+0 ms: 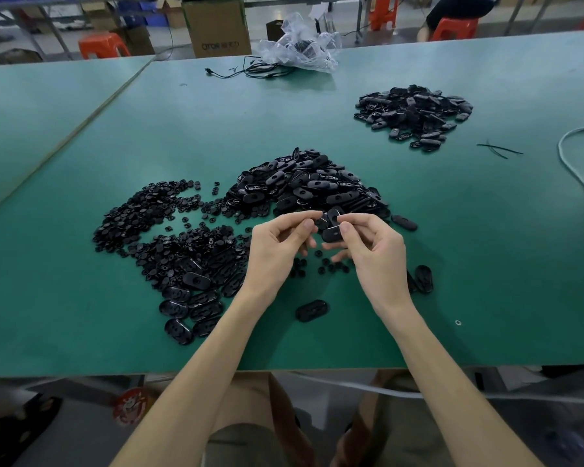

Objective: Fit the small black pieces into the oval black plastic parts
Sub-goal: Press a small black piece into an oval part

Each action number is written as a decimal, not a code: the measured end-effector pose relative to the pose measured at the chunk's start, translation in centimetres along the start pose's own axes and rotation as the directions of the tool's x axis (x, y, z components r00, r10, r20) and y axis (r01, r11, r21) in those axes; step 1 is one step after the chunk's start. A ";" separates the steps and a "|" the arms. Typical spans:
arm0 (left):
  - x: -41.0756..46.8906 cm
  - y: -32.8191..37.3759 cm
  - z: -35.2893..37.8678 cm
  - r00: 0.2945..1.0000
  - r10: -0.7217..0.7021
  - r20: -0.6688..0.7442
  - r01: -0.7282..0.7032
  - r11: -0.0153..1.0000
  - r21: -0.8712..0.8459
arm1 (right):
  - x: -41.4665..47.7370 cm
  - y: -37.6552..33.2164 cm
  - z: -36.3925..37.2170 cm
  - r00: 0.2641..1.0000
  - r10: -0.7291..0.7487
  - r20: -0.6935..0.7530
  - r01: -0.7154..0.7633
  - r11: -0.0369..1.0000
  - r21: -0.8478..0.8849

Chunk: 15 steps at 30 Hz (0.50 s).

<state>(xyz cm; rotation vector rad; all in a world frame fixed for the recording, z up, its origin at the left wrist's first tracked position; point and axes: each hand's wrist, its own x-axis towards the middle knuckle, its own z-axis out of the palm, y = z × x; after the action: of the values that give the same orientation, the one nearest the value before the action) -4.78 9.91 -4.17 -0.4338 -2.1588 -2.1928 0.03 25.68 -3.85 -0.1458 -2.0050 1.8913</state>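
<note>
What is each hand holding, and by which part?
The left hand pinches a small black piece by its edge. The right hand pinches an oval black part by the end nearest that hand, between thumb and forefinger.

small pieces (169, 230) left, oval parts (311, 183) right
</note>
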 end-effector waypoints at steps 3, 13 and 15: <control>-0.1 0.1 0.2 0.999 0.006 0.034 -0.007 0.999 0.034 | -0.1 0.0 -0.1 1.000 -0.006 -0.007 0.006 1.000 -0.014; -0.1 0.1 0.3 1.000 0.018 0.014 -0.018 0.997 0.071 | -0.2 -0.3 -0.1 1.000 -0.027 -0.010 0.027 0.998 -0.051; -0.1 0.1 0.3 1.000 0.023 0.004 -0.024 0.996 0.086 | -0.3 -0.4 -0.1 1.000 -0.029 -0.007 0.029 0.998 -0.049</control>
<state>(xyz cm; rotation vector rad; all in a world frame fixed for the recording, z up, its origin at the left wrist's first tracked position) -4.61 10.16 -4.11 -0.4555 -2.2275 -2.0789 0.43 25.68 -3.56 -0.1357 -2.0383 1.8224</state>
